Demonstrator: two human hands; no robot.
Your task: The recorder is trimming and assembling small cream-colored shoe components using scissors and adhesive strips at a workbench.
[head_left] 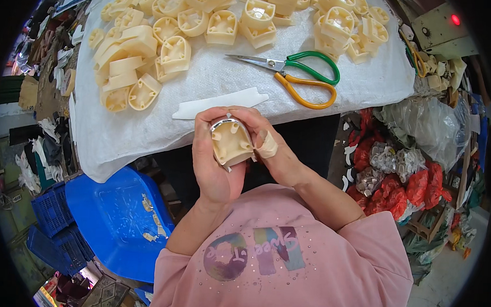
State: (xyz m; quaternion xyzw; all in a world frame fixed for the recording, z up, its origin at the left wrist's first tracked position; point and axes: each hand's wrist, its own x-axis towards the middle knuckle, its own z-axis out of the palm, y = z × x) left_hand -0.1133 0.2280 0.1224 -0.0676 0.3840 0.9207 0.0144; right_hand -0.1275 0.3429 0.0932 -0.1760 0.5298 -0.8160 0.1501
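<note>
In front of my chest, a cream plastic shell (231, 142) is held between both hands. It is arch-shaped, with an open hollow side facing up and small posts inside, and a shiny silver band runs along its curved rim. My left hand (206, 152) wraps its left side and underside. Around the far and right side curl the fingers of my right hand (275, 152), whose thumb carries a beige wrap (267, 145). Just beyond the hands lies a white strip (221, 103). Scissors (284, 64) with one green and one orange handle rest open farther right.
Many similar cream shells (176, 53) are heaped along the far side of the white-covered table (205, 71). A blue plastic tub (110, 219) stands low at left, near blue crates (54, 212). Red and clear plastic bags (398, 180) pile up at right.
</note>
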